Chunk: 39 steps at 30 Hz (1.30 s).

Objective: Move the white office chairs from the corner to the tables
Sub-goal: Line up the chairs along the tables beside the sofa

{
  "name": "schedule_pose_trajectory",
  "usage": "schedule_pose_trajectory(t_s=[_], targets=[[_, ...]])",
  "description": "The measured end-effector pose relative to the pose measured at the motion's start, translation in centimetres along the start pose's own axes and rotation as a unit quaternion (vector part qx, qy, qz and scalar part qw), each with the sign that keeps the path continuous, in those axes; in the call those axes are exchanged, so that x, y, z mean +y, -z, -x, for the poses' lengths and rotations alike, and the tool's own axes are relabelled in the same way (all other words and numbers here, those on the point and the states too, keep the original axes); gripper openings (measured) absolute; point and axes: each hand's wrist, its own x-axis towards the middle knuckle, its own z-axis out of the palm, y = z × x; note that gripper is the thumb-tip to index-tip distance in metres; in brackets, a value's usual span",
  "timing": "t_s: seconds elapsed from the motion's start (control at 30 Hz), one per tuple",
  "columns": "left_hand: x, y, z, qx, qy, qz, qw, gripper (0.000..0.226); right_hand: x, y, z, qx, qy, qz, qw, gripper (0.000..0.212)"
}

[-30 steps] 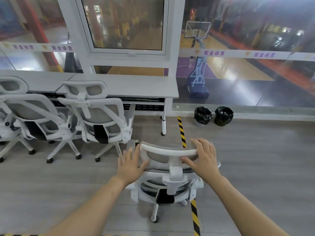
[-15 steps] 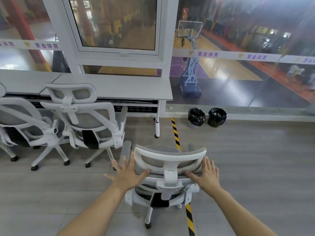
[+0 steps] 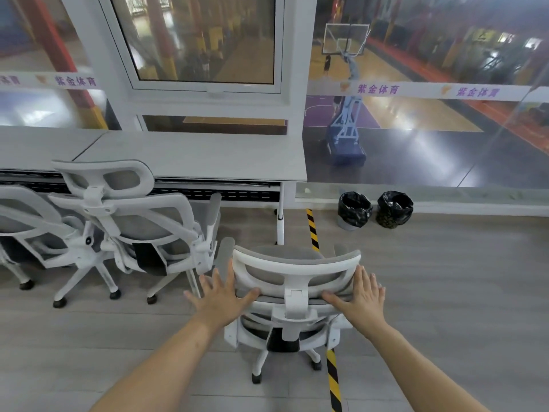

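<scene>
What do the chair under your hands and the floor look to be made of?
Chair: white frame looks like smooth moulded plastic with a slight sheen; grey panels look like woven mesh, matte and faintly see-through. Floor: grey wood-grain planks with visible seams, probably vinyl or laminate.

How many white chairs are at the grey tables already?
Two white mesh-back office chairs already sit at the long grey tables. A third white chair is in hand: left hand and right hand press its headrest. It isn't tucked in yet. The corner is out of view.
</scene>
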Motion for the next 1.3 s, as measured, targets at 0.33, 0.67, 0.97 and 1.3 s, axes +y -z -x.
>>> schedule_pose_trajectory(t_s=[0.33, 0.67, 0.97, 1.3], targets=[[4.1, 3.0, -9.1, -0.022, 0.044, 0.021, 0.999, 0.097, -2.2, 1.6, -11.5, -0.023, 0.027, -0.011, 0.999, 0.137], [6.5, 7.2, -16.7, -0.042, 0.044, 0.034, 0.998, 0.125, -4.3, 1.9, -21.2, -0.025, 0.032, -0.006, 0.999, 0.133], [7.5, 10.7, -24.5, -0.066, 0.029, 0.052, 0.996, 0.125, -6.6, 1.5, -29.1, -0.017, 0.016, 0.004, 1.0, 0.136], [8.5, 13.0, -29.1, -0.077, 0.01, 0.045, 0.996, 0.121, -8.1, 1.7, -33.7, -0.017, 0.001, 0.008, 1.0, 0.14]])
